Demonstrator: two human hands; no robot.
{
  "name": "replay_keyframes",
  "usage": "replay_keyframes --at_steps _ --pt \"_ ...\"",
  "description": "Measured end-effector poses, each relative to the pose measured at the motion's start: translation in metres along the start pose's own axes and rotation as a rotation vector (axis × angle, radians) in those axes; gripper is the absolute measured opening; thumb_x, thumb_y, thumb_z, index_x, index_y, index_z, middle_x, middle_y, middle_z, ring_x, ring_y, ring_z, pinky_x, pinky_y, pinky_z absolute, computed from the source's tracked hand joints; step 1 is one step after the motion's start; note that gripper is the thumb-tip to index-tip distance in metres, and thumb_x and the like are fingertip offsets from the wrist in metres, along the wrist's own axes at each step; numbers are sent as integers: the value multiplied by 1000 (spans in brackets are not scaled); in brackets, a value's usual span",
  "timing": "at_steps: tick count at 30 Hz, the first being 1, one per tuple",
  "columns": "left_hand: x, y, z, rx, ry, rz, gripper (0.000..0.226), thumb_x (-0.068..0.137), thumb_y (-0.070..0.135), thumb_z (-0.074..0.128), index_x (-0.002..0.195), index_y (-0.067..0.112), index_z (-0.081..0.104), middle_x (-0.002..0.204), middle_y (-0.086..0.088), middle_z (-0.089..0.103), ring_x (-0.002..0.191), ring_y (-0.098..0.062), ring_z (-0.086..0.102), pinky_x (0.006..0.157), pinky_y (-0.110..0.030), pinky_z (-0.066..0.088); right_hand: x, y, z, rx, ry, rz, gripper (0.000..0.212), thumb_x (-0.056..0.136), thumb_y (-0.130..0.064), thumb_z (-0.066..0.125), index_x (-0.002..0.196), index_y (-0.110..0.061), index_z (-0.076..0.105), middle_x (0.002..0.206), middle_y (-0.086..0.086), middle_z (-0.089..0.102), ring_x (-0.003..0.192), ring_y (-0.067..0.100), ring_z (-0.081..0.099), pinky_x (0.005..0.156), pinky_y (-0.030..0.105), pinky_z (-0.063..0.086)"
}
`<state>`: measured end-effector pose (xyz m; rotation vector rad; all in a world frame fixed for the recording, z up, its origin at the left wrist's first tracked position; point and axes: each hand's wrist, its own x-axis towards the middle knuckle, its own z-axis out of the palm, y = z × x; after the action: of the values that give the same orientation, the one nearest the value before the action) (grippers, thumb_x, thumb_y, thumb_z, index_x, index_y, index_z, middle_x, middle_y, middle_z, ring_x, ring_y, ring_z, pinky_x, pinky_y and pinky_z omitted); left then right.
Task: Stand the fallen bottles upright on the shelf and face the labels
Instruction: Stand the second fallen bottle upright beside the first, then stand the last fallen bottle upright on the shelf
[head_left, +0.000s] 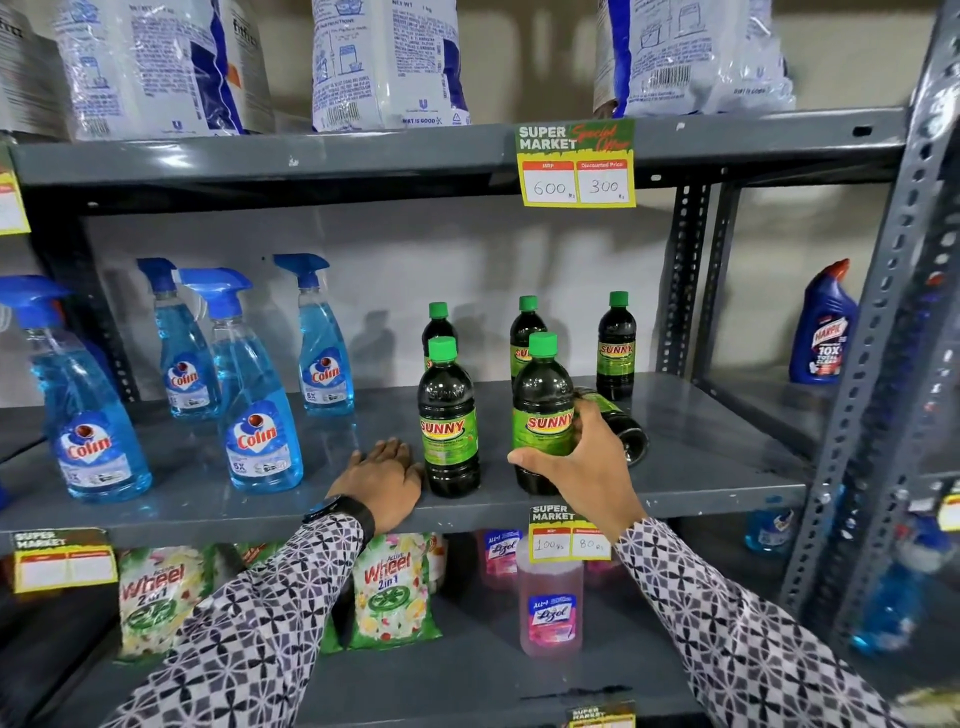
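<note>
Several dark Sunny bottles with green caps stand on the grey middle shelf (701, 457). My right hand (582, 457) grips the lower part of an upright front Sunny bottle (543, 410), its label facing me. Behind that hand one Sunny bottle (623, 426) lies on its side, cap end hidden. Another front Sunny bottle (449, 421) stands upright to the left, label forward. My left hand (382, 480) rests flat on the shelf beside it, holding nothing. Three more stand at the back, including one at the far right (616, 345).
Blue Colin spray bottles (260, 395) fill the shelf's left half. A Harpic bottle (823, 327) stands in the neighbouring bay at right. Detergent bags sit on the shelf above, Wheel packets (392, 587) and a pink Lizol bottle (550, 608) below. Price tags (576, 166) hang on shelf edges.
</note>
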<state>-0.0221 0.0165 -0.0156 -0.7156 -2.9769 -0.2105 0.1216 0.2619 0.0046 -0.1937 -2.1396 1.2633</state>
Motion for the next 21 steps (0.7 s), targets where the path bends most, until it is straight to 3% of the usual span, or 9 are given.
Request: replay_keyframes --at_steps 4,7,9,12,14,16,19,21 --pt "-2 2 -4 -11 -9 -4 63 107 43 20 161 12 21 172 -10 16 160 -25 13 129 -46 7 -3 1 2 -17 -15 -8 84 56 -62 94 125 -35 56 117 -8 72 107 12 71 95 43 61" --pt "-3 2 -4 -14 -10 -2 63 107 43 19 162 12 20 172 -10 15 160 -25 13 129 -46 7 -10 -9 -8 -14 7 -36 76 72 -58 88 135 -31 55 118 -9 68 106 8 67 92 34 58" --pt "-3 2 -3 -12 -8 -1 63 107 43 19 162 12 19 172 -10 15 160 -25 13 129 -47 7 -10 -15 -21 -28 181 -91 64 88 -55 78 138 -21 58 110 -9 67 98 9 67 84 31 57" --pt "-3 2 -3 -14 -12 -1 63 107 43 19 162 13 18 172 -10 14 160 -25 12 129 -46 6 15 -11 -43 -191 415 -119 37 97 -41 69 124 -16 67 104 0 70 94 20 69 84 41 59" --pt "-3 2 -4 -11 -16 1 63 107 44 18 162 14 17 172 -10 13 160 -25 12 129 -46 6 42 -3 -58 -336 324 26 36 96 -37 70 124 -14 68 113 8 71 103 28 69 89 41 56" --pt "-4 3 -4 2 -16 5 63 107 44 18 162 14 18 172 -10 14 160 -25 12 128 -47 6 67 6 -70 -393 112 220 44 92 -43 73 123 -12 68 116 11 72 106 31 70 91 40 56" --pt "-4 3 -4 13 -11 8 63 107 43 17 162 13 18 172 -11 15 160 -25 13 128 -47 7 87 12 -77 -206 -136 500 50 86 -41 82 120 -8 65 115 15 74 105 34 72 93 48 61" --pt "-4 3 -3 17 -10 10 63 107 44 16 162 13 18 172 -11 15 160 -25 13 128 -48 7 88 7 -76 -119 -247 587 50 84 -38 86 116 -8 63 110 17 74 96 33 74 83 45 63"
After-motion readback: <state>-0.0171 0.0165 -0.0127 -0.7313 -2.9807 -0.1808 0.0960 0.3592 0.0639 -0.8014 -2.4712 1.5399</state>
